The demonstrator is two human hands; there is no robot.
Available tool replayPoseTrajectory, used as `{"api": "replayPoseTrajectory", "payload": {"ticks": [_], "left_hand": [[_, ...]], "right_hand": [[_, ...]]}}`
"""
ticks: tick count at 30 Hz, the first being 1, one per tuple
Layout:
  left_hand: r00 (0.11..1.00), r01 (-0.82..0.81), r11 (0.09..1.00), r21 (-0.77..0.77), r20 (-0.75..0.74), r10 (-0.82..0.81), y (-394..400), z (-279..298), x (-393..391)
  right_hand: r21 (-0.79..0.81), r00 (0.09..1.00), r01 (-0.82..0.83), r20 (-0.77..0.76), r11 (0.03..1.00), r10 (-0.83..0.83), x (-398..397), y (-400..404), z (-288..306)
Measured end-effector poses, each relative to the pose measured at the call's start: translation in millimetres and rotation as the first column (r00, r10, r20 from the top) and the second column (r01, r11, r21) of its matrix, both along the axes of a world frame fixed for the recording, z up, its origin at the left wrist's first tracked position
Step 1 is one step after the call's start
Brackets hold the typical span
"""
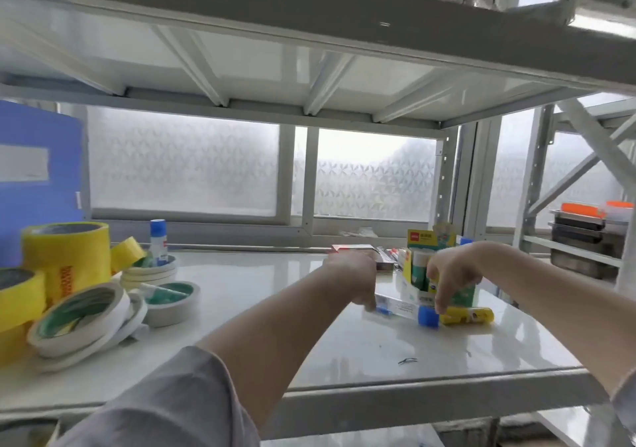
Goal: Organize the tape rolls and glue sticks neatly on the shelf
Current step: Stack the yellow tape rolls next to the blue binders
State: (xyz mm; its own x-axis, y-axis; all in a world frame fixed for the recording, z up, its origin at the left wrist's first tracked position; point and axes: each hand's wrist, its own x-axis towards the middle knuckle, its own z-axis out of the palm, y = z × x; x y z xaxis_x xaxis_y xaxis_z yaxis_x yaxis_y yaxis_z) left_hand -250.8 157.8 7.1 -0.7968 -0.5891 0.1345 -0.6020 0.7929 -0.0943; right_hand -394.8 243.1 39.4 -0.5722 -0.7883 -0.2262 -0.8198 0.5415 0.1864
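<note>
On the white shelf (241, 309), yellow tape rolls (65, 257) and several white double-sided tape rolls (82, 319) are piled at the left. A blue-capped glue bottle (158, 240) stands upright behind them. At the right, a clear liquid-glue tube with a blue cap (409, 310) and a yellow glue stick (468, 315) lie flat in front of a display box of glue sticks (430, 264). My left hand (354, 278) pinches the clear tube's left end. My right hand (454, 274) reaches down with fingertips on the blue cap and yellow stick.
A blue folder (38, 178) stands at the far left. Small boxes and pens (382, 253) lie behind my left hand. The upper shelf's beam (309, 30) hangs low overhead. Dark trays with orange lids (585, 226) sit on the neighbouring rack at right.
</note>
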Motion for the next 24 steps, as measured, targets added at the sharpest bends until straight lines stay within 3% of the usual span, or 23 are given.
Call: {"api": "replayPoseTrajectory", "payload": {"ticks": [3,10,14,19,21,24], "left_hand": [[0.998,-0.058,0.998,-0.017,0.032,0.059,-27,13,54],[0.927,-0.357,0.934,0.011,0.127,0.353,-86,27,219],[0.877,-0.480,0.865,0.147,0.046,0.479,-90,31,302],[0.879,-0.458,0.865,0.203,-0.040,0.475,-86,13,346],[0.895,-0.426,0.889,0.169,-0.062,0.441,-82,2,348],[0.919,-0.394,0.917,0.062,0.028,0.393,-78,-16,340]], "right_hand": [[-0.004,0.992,-0.111,-0.053,0.994,0.111,49,-23,8],[-0.113,0.932,-0.358,0.017,0.927,0.362,163,-102,5],[-0.210,0.848,-0.508,0.046,0.835,0.527,232,-140,-8],[-0.249,0.754,-0.628,0.036,0.737,0.655,293,-179,-27],[-0.228,0.735,-0.655,0.028,0.720,0.677,307,-193,-34],[-0.168,0.743,-0.658,0.015,0.734,0.669,315,-211,-43]]}}
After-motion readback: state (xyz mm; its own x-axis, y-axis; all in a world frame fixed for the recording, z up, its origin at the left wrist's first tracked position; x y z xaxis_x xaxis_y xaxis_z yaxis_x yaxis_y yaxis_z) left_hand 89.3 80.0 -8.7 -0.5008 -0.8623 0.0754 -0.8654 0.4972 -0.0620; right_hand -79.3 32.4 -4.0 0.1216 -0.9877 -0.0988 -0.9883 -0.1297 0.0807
